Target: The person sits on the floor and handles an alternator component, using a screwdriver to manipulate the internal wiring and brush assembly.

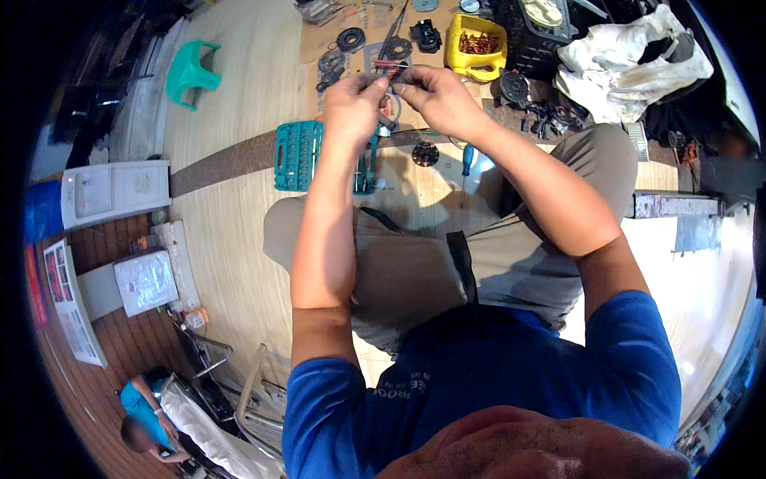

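My left hand (355, 104) and my right hand (439, 97) meet over the cardboard at the top of the view. The fingers of both are closed in a pinch around a small red part (391, 70), whose exact kind I cannot make out. Just beyond the fingertips lie several dark round machine parts, among them a black ring (350, 38) and a dark disc (396, 49). A teal socket-set case (298, 156) lies open, partly hidden by my left forearm. Between my knees and the cardboard rest a perforated black disc (425, 154) and a blue-handled screwdriver (467, 162).
A yellow container (455, 57) holds copper-coloured pieces, beside a black crate (523, 48). Crumpled white sheeting (622, 60) lies at the far right, near black parts (515, 86). A green stool (191, 76) stands at the far left. Another person (152, 415) sits at the lower left.
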Available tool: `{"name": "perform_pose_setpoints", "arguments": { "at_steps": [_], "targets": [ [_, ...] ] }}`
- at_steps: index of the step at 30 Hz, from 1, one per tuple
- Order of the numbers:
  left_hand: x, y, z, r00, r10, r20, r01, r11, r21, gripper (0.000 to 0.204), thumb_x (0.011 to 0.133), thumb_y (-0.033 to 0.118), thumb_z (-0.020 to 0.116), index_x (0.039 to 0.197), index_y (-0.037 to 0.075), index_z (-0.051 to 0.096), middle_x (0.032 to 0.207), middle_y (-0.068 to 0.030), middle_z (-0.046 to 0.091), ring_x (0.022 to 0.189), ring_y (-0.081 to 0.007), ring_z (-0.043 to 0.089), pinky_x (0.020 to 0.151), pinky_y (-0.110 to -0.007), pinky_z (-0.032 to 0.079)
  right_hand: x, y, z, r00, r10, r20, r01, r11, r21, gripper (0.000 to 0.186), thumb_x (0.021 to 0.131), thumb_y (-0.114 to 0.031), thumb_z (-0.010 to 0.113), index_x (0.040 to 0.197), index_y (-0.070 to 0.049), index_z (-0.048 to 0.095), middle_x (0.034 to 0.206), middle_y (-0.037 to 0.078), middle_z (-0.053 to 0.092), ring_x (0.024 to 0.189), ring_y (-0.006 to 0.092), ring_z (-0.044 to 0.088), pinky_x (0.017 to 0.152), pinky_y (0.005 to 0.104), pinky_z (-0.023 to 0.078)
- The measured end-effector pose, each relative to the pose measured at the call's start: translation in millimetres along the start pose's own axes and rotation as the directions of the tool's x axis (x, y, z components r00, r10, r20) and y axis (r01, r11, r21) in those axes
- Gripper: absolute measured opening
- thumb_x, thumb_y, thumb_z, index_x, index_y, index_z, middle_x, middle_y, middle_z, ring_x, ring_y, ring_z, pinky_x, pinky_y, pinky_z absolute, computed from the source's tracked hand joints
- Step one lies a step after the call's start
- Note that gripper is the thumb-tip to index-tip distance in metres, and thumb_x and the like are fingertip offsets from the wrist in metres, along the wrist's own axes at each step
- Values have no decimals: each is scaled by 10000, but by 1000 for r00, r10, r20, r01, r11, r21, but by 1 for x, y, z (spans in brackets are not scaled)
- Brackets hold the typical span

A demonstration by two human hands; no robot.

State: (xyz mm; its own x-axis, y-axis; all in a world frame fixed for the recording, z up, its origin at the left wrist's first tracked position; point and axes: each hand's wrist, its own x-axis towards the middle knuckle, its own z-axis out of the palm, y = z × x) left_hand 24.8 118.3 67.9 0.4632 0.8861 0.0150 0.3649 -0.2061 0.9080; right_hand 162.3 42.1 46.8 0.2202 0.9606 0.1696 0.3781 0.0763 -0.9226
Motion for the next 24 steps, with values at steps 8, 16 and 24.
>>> {"name": "perform_pose_setpoints", "arguments": {
  "at_steps": [8, 16, 24],
  "targets": [
    [-7, 6, -16, 928, -59, 369, 307, 680, -665, 127, 867, 67, 617, 950, 3, 545, 745, -40, 534, 529, -77, 439, 426, -181, 320, 12, 3, -13, 988, -113, 106, 65, 923, 378, 275, 897, -163, 608, 1109, 10, 610, 945, 73, 665, 878, 95, 591, 805, 255, 478],
    [-11, 15, -7, 973, -109, 204, 183, 902, -392, 95, 888, 86, 603, 904, -8, 595, 699, -40, 578, 569, -116, 538, 508, -238, 437, 14, -2, -23, 985, -149, 86, 131, 974, 187, 255, 891, -151, 613, 1089, 7, 642, 1010, 71, 684, 931, 100, 608, 870, 258, 479],
    [-11, 11, 0, 988, -47, 146, 89, 952, -294, 195, 855, 86, 655, 996, -42, 613, 803, -63, 636, 643, -109, 589, 579, -230, 487, 13, -1, -23, 992, -122, -39, 126, 983, 137, 215, 889, -160, 624, 1014, 12, 657, 866, 46, 673, 806, 69, 563, 745, 244, 471]
  ]
}}
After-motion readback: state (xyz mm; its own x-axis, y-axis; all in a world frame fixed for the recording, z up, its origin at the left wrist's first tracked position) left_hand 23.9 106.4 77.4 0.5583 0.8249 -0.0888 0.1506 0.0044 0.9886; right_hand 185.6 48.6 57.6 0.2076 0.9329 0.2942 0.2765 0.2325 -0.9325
